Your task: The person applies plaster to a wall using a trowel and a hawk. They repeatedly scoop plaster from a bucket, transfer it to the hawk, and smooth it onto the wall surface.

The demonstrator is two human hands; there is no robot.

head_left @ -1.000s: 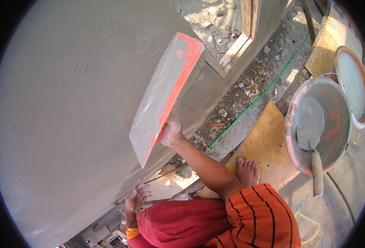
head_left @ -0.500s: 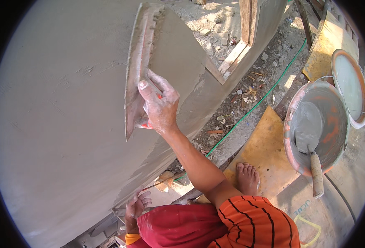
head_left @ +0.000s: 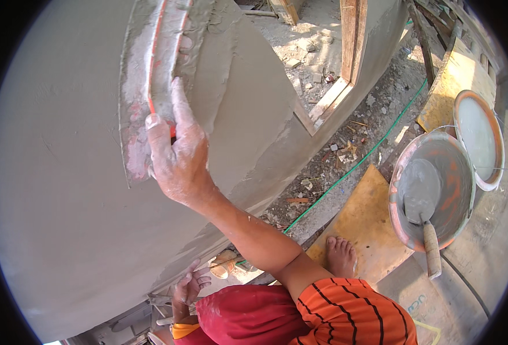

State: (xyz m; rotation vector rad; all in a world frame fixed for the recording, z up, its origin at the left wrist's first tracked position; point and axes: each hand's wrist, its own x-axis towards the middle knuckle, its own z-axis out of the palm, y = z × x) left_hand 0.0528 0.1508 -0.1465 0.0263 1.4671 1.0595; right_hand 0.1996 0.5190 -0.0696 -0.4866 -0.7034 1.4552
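Observation:
My right hand point(head_left: 184, 155) reaches up and grips a long plastering float point(head_left: 165, 63) by its back. The float is smeared with grey mortar and has orange showing in places. Its blade lies against or very near the grey plastered wall point(head_left: 70, 115); the exact contact is hidden. A ridge of wet mortar shows along the float's right side. Low in the picture, my left hand point(head_left: 191, 284) is beside my red-trousered knee, fingers apart and holding nothing, close to the wall's lower part.
At right stands a bucket point(head_left: 400, 178) of grey mortar, with a trowel point(head_left: 432, 247) resting in it. Behind it is a second bucket point(head_left: 478, 138) with pale contents. A green hose point(head_left: 357, 164) crosses rubble beside yellowish boards point(head_left: 375, 218). A wooden frame point(head_left: 331, 100) borders the wall opening.
My right hand and the float have moved left and up along the wall, and the float's back has turned more into view. My left hand has barely moved.

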